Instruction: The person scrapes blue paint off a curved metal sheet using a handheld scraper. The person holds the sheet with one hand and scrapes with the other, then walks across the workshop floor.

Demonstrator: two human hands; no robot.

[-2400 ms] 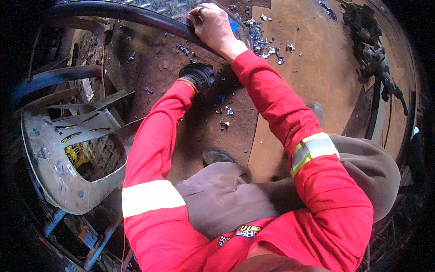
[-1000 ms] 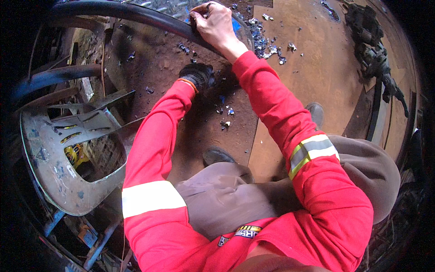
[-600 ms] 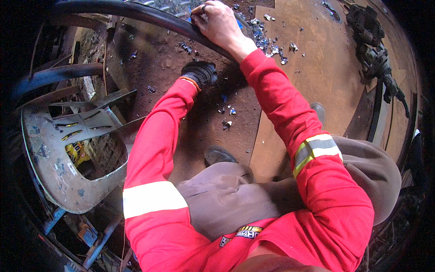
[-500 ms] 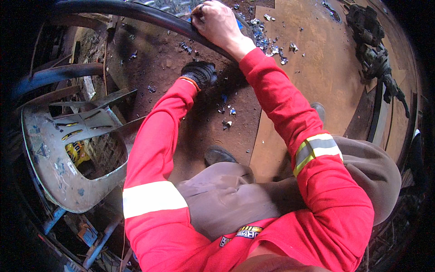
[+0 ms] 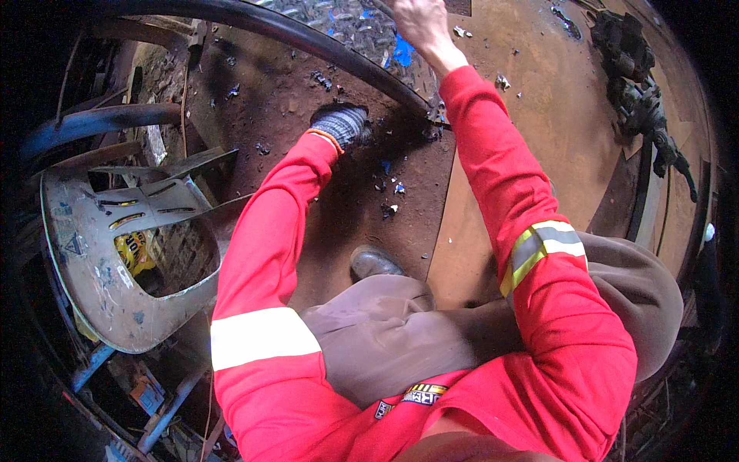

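Observation:
My left hand point(image 5: 342, 123), in a grey knitted glove with an orange cuff, is low over the reddish-brown ground, apart from the black bar. Its fingers curl down into shadow; what they hold, if anything, is hidden. My bare right hand point(image 5: 422, 27) is at the top edge, partly cut off, with curled fingers beside the far right part of a grey diamond-patterned metal plate point(image 5: 350, 35). What that hand grips cannot be made out. Blue patches mark the plate. Along its near side runs a long curved black bar point(image 5: 308, 45), ending near bits of debris.
At left stands a worn grey panel point(image 5: 162, 323) with slots and a large opening, a yellow packet point(image 5: 135, 254) showing through. A blue tube point(image 5: 100, 127) lies beyond it. Brown sheets point(image 5: 531, 123) cover the right-hand floor, where dark, greasy machine parts point(image 5: 639, 100) lie. Scraps are scattered about.
My right hand has moved up and to the right, off the black bar. More of the patterned plate now shows, and the bar's end is uncovered. My left hand stays almost in place.

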